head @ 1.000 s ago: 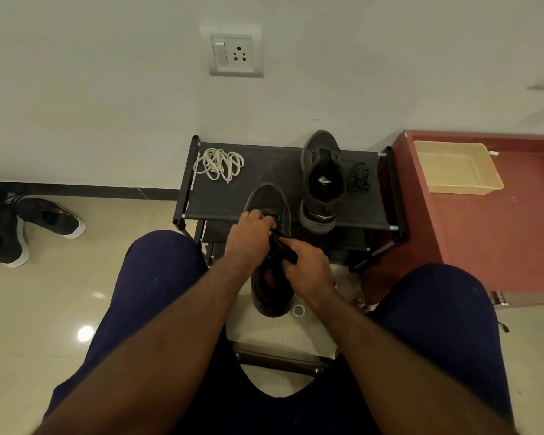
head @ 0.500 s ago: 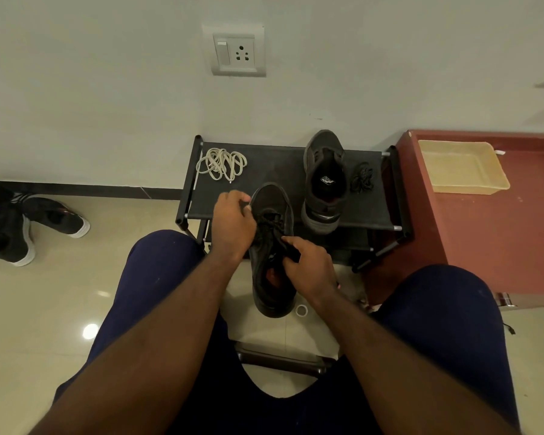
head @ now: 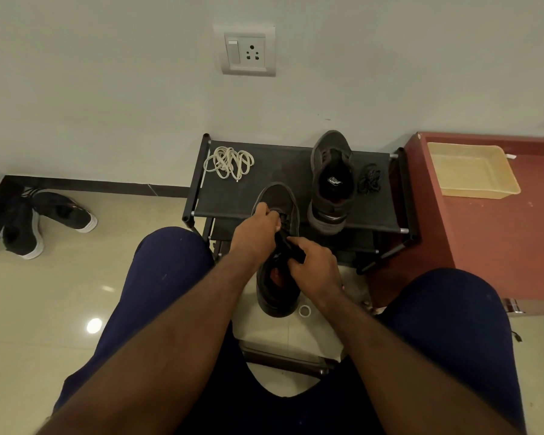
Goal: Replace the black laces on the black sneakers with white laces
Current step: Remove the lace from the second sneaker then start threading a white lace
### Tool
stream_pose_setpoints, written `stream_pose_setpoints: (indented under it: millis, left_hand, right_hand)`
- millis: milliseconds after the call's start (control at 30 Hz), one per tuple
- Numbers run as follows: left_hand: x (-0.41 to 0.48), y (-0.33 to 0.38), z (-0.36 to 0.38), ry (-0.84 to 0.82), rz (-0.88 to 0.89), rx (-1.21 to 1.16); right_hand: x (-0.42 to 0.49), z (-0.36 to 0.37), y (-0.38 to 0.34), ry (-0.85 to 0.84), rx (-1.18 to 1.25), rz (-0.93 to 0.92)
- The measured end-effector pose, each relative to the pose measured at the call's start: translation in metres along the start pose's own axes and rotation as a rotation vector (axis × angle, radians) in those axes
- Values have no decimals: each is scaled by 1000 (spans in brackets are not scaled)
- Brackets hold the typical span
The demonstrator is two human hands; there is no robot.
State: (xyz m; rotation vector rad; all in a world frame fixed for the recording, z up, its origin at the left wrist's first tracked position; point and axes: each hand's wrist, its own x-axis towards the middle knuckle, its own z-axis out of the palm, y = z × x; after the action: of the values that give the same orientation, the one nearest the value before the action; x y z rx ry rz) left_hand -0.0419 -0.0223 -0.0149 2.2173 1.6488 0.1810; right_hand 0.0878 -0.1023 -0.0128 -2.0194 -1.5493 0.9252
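- The sneaker (head: pixel 274 291) is between my knees, with its toe over the front edge of the shoe rack (head: pixel 264 171).
- My left hand (head: pixel 255 230) pinches the black lace (head: pixel 285 219) near the toe eyelets. I judge it best to draw out one crossing at a time.
- My right hand (head: pixel 314 268) grips the sneaker at its tongue and steadies it against the pull.
- The white laces (head: pixel 230 163) lie on the rack, ready for rethreading.

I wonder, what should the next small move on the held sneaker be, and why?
Probably draw the black lace out of the next eyelets with the left hand, since it pinches that lace near the toe while the right hand grips the sneaker; the white laces lie unused on the rack.
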Motion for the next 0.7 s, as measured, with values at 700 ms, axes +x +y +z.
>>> stream_pose_setpoints:
  millis: [700]
  left_hand:
    - [2,-1,1,-16,-33,-13]
  right_hand:
    - [1,5,-2,-33,26,10]
